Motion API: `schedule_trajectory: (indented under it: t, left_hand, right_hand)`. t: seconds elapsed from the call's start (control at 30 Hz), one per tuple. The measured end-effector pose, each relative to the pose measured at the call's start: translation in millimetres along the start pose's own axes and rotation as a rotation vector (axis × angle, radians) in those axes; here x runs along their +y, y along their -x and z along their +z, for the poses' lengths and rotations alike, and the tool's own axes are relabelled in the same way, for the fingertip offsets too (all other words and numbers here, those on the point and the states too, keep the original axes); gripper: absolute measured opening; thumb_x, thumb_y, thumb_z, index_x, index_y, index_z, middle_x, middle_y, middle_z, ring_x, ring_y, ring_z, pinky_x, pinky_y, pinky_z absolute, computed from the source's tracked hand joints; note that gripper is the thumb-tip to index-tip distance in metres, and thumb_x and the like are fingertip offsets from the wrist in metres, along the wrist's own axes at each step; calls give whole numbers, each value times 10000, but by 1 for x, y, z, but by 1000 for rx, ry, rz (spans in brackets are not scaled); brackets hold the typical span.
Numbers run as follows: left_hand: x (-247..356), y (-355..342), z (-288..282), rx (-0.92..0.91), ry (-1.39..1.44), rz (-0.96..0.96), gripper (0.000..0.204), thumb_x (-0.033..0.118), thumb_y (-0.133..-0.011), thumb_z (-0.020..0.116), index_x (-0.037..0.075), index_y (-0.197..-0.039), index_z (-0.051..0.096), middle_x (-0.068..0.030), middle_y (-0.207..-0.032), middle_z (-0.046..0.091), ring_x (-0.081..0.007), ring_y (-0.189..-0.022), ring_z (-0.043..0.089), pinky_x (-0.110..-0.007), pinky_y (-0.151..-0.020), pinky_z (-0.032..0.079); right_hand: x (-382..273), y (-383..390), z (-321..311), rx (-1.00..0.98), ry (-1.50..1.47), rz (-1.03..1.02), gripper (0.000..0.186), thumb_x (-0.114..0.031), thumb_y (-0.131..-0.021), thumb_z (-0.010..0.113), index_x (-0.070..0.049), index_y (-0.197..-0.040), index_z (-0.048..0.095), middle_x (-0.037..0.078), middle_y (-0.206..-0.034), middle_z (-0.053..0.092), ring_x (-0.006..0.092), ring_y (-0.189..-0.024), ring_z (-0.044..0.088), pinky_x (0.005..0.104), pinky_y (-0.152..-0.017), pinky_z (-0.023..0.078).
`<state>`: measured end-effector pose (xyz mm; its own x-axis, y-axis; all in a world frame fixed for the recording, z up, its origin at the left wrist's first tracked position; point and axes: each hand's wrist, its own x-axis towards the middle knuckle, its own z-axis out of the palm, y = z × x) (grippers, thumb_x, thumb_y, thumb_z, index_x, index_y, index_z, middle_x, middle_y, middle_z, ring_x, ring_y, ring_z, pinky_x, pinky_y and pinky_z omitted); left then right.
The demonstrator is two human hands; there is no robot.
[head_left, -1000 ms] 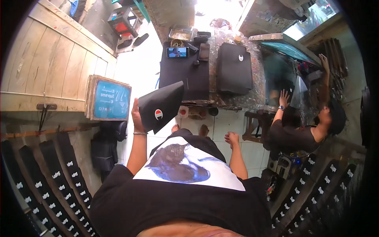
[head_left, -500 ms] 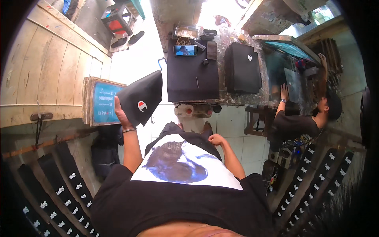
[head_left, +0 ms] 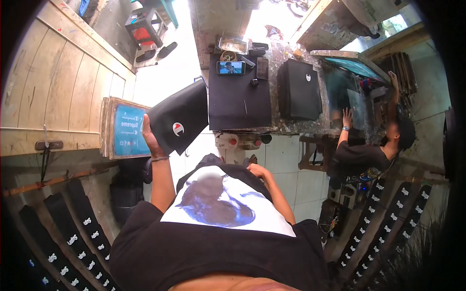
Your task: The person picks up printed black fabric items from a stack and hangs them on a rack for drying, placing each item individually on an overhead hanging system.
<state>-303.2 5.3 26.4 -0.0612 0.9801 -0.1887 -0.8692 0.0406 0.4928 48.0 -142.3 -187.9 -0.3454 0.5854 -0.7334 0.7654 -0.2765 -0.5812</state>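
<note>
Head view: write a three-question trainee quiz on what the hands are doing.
1. True or false: the left hand holds a black fabric piece with a small red-and-white round logo.
2. The right hand is: A) gripping the phone, B) empty near the waist, C) on the framed screen.
3. Fill in: the black fabric piece is held beside a framed screen with a ____ mesh.

Key: 1 true; 2 B; 3 blue.

Screen-printing workshop: framed print screens point(head_left: 125, 128), stacked black garments point(head_left: 299, 90) on worktable point(head_left: 281, 127), printed pieces drying.
</note>
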Motion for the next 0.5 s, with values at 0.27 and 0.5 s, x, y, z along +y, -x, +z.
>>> schedule_trajectory:
  t: [0.27, 0.5]
  left_hand:
    - [2, 2, -2, -26, 64, -42, 461, 390, -922, 397, -3, -1137, 506, -128, -1117, 560, -244, -1007, 538, -352, -906, 417]
    - [1, 8, -11, 31, 23, -11, 459, 394, -916, 413, 5, -1142, 506, -119, -1120, 564, -245, -1014, 541, -353, -913, 417]
  right_hand:
    - [16, 12, 20, 261, -139, 205, 506, -337, -758, 634, -16, -1138, 539, 209, -1023, 596, 329, -971, 566, 388, -826, 442]
    - [34, 5, 62, 767, 23, 370, 812, -478, -783, 564, 111, -1278, 304, 282, -1371, 255, 387, -1269, 284, 398, -1040, 264]
